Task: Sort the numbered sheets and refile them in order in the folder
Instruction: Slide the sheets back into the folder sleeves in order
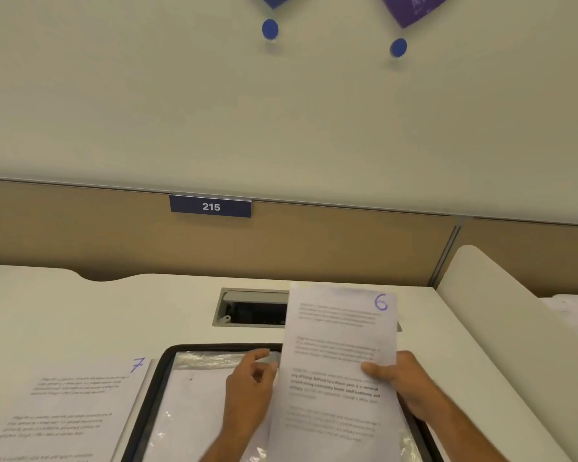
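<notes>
sheets: 2 numbered ones readable – sheet 6 (341,371) held up, sheet 7 (64,408) flat on the desk (80,311) left of the folder
folder: 1, black-edged folder (154,395) open on desk, clear plastic sleeve (194,388) inside w/ white paper under it; no number readable there
hands: 2
right hand: right hand (397,378) grips sheet 6 at its right edge, thumb on the front, fingers behind (hidden)
left hand: left hand (251,381) at sheet 6's left edge, fingers curled, thumb + fingertip close on the edge area; can't tell if it truly pinches the paper or the sleeve
sheet 6 pose: long axis runs away from the person, top edge up & far, "6" in top right corner; tilted up off the folder, over its right half
sheet 7 pose: long axis also front-back, slightly skewed, "7" top right; bottom cut off by frame
hidden: folder's right side behind sheet 6; printed text blurred, unreadable
other: 1 cable hatch (251,308) in desk, partly behind sheet 6; 1 blue "215" plate (210,206) on the partition; 2 blue round pins (269,29) on wall
</notes>
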Available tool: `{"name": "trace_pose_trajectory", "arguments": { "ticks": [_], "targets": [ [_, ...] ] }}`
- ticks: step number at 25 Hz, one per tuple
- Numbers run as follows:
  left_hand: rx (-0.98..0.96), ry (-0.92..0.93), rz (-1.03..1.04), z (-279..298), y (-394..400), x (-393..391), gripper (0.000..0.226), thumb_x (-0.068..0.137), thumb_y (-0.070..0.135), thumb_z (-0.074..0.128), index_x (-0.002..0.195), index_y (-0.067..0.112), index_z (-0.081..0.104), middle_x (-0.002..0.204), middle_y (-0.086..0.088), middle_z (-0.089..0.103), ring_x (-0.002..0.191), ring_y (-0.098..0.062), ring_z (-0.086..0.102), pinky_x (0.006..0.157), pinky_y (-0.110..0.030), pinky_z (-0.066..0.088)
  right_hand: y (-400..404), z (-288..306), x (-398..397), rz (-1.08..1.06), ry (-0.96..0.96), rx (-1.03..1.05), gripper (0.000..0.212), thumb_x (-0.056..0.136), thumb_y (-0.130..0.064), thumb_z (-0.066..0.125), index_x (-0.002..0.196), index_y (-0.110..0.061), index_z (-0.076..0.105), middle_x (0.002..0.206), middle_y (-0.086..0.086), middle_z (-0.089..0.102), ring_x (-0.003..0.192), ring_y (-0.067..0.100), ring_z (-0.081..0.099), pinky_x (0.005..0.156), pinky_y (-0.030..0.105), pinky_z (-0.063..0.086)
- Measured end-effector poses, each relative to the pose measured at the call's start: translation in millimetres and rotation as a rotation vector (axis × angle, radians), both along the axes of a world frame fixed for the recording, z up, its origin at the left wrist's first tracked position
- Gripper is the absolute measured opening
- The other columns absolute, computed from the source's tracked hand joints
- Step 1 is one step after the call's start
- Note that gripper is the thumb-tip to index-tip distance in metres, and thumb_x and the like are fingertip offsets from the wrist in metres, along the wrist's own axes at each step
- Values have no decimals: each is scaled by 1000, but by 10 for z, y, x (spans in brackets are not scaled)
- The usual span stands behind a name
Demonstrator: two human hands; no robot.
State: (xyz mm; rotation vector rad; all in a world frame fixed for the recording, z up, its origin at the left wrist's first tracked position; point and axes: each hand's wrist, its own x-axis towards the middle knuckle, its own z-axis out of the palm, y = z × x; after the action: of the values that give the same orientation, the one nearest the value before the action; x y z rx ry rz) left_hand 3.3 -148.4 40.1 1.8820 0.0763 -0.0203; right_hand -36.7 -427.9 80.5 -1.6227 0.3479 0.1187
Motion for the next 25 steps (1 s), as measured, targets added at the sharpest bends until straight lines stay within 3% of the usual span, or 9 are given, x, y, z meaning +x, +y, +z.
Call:
{"name": "trace_pose_trajectory", "arguments": {
  "ticks": [2,4,7,10,13,18,22,25],
  "targets": [
    [160,-60,-53,-83,-125,167,21,95,27,66,116,29,66,102,14,68,91,-2,63,78,-12,48,-234,92,80,-84,-53,19,45,74,-12,82,116,2,69,105,16,76,94,36,74,91,56,56],
    [281,-102,-94,-167,-231,303,25,95,32,65,120,31,66,109,15,64,99,-2,58,89,-18,47,-427,165,170,-176,-105,42,39,80,-9,76,118,-1,69,108,15,76,95,35,74,88,54,57],
    [424,-194,-157,-274,-459,518,26,96,41,61,121,36,65,119,18,61,111,-4,51,98,-22,41,-666,227,371,-309,-188,130,50,73,-13,80,121,-5,67,111,11,75,101,33,72,82,47,61],
    [596,-321,-213,-366,-619,686,35,98,48,53,131,36,60,127,18,57,119,-7,45,101,-27,34,-829,231,534,-389,-284,230,75,56,-25,91,126,-14,65,114,5,75,102,25,73,76,36,63],
    [854,-402,-296,-491,-683,760,42,101,50,45,140,35,51,134,10,50,123,-14,42,103,-34,32,-904,150,652,-492,-301,308,68,63,-20,84,128,-15,65,118,4,73,103,23,72,74,37,63],
    [965,-635,-304,-696,-694,736,33,70,37,88,100,29,77,107,3,69,91,-20,65,75,-41,54,-825,17,738,-550,-266,354,73,52,-22,86,122,-12,67,112,3,75,98,22,74,68,34,62],
    [931,-689,-295,-706,-663,704,45,54,25,97,95,25,78,111,3,72,93,-22,67,75,-43,55,-718,-27,780,-578,-297,408,65,61,-18,84,124,-14,66,109,1,76,92,17,75,68,32,62],
    [901,-713,-290,-681,-650,668,45,48,24,99,87,24,76,102,4,72,90,-21,66,75,-41,54,-638,-34,825,-594,-329,440,59,72,-13,77,129,-11,64,109,0,76,92,15,74,70,29,62]
  ]
}}
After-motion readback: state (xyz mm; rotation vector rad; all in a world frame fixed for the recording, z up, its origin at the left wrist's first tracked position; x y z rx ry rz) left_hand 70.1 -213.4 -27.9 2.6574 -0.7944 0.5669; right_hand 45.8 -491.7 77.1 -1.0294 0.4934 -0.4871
